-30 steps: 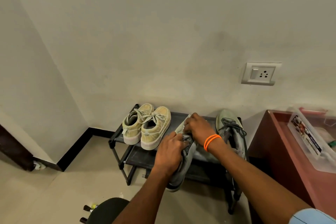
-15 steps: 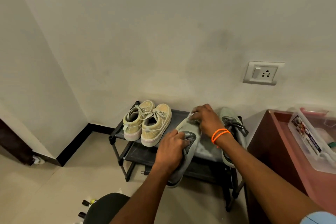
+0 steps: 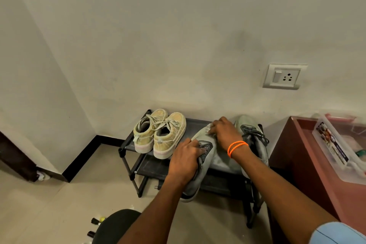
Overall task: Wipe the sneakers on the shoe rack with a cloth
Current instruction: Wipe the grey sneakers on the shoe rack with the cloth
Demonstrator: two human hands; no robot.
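Note:
My left hand (image 3: 186, 159) grips a grey sneaker (image 3: 204, 144) by its opening, holding it tilted over the front of the black shoe rack (image 3: 128, 142). My right hand (image 3: 224, 131), with orange bands at the wrist, presses a pale cloth (image 3: 209, 127) against the sneaker's toe; most of the cloth is hidden under the fingers. The second grey sneaker (image 3: 255, 136) lies on the rack's top shelf at the right. A pair of yellowish sneakers (image 3: 160, 134) stands on the top shelf at the left.
The rack stands against a pale wall with a socket plate (image 3: 284, 76) above it. A reddish-brown table (image 3: 303, 156) with a clear plastic box (image 3: 340, 144) is at the right. Small bottles (image 3: 97, 222) and a dark rounded object (image 3: 112, 226) lie on the tiled floor near me.
My right hand with the cloth has slid from the middle of the grey sneaker out toward its toe. My left hand keeps its grip on the shoe.

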